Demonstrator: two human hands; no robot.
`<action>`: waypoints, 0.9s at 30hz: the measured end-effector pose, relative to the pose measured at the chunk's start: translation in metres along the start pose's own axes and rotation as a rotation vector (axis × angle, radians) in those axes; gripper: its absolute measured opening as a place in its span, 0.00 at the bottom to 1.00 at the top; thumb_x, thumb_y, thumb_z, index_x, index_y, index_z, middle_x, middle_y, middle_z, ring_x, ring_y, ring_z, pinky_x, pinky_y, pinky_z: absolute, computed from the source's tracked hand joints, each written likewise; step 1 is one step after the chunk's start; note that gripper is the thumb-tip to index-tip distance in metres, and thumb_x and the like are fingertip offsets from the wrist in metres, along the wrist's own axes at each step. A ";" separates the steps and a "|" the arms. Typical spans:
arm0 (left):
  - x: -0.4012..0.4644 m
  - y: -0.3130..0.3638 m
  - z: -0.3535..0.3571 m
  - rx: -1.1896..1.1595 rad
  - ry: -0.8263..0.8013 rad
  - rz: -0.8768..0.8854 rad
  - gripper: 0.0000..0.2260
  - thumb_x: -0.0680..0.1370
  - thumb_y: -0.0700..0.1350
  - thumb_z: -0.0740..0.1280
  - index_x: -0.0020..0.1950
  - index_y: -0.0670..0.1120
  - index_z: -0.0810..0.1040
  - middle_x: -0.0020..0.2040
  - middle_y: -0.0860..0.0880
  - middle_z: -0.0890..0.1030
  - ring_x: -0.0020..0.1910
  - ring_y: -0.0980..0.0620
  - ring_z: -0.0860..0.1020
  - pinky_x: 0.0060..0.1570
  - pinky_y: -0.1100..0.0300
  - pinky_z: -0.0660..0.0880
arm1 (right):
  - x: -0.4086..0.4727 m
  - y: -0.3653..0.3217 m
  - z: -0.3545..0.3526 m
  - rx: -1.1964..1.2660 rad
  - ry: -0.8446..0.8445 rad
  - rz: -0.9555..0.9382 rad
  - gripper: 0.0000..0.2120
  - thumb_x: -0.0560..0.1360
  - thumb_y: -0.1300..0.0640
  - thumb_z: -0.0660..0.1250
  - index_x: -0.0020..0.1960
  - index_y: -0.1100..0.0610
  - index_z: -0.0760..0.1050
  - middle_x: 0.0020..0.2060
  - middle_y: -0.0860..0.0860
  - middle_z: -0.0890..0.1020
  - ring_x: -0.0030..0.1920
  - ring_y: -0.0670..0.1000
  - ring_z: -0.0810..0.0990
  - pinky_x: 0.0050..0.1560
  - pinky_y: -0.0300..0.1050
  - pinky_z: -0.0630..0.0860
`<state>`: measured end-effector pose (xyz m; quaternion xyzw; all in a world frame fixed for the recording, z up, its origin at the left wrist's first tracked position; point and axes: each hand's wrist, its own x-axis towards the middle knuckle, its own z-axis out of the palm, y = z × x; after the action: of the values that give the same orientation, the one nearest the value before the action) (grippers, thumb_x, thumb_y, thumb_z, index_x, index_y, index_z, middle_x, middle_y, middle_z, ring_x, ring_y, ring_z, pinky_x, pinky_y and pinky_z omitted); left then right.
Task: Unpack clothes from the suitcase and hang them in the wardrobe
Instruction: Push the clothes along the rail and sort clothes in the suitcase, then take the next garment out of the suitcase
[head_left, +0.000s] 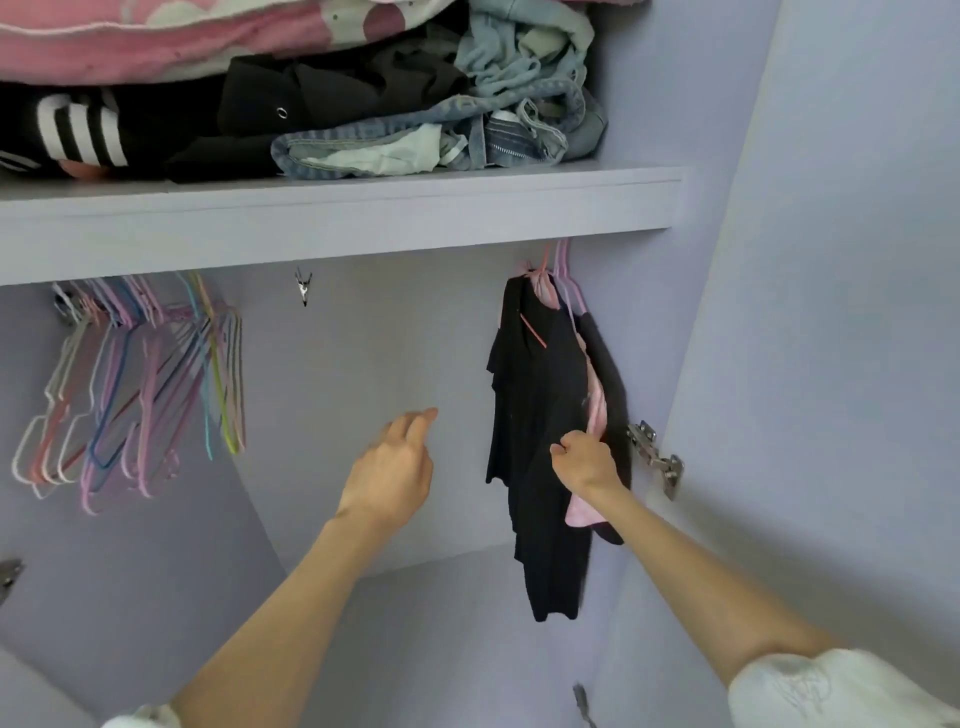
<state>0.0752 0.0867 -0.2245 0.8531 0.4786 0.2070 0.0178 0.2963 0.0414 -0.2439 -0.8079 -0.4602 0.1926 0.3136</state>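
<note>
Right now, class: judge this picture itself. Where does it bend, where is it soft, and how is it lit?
Head view: wide-angle bend, the shelf edge slopes and the wardrobe walls lean. Light is soft and even, without glare. The left hand is slightly motion-blurred; the empty hangers and the folded pile up top look soft. The right hand, its grip on dark hanging clothes, is sharper.

Matt black cloth garment (540, 415), shiny metal hinge (655, 457), matt lilac shelf (332, 228)
</note>
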 end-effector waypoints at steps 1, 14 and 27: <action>-0.014 0.000 0.006 -0.006 -0.070 -0.018 0.21 0.80 0.39 0.54 0.73 0.47 0.61 0.68 0.46 0.68 0.61 0.43 0.72 0.54 0.50 0.72 | -0.017 0.007 0.009 -0.047 -0.045 -0.010 0.11 0.80 0.57 0.56 0.47 0.62 0.74 0.45 0.56 0.75 0.53 0.58 0.78 0.58 0.46 0.73; -0.230 0.041 0.099 -0.230 -0.681 -0.015 0.13 0.80 0.45 0.57 0.62 0.50 0.75 0.57 0.49 0.80 0.55 0.48 0.77 0.57 0.55 0.73 | -0.259 0.151 0.089 -0.164 -0.472 0.201 0.14 0.79 0.57 0.56 0.61 0.59 0.74 0.63 0.53 0.75 0.67 0.54 0.69 0.60 0.41 0.68; -0.331 0.194 0.176 -0.157 -1.080 0.224 0.13 0.81 0.46 0.56 0.62 0.52 0.75 0.59 0.51 0.78 0.55 0.51 0.76 0.56 0.58 0.72 | -0.393 0.337 0.026 -0.061 -0.467 0.589 0.14 0.78 0.62 0.54 0.37 0.60 0.73 0.36 0.56 0.76 0.45 0.55 0.75 0.42 0.46 0.70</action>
<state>0.1457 -0.2616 -0.4520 0.8796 0.2912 -0.2242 0.3019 0.2935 -0.4173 -0.4841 -0.8488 -0.2729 0.4399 0.1072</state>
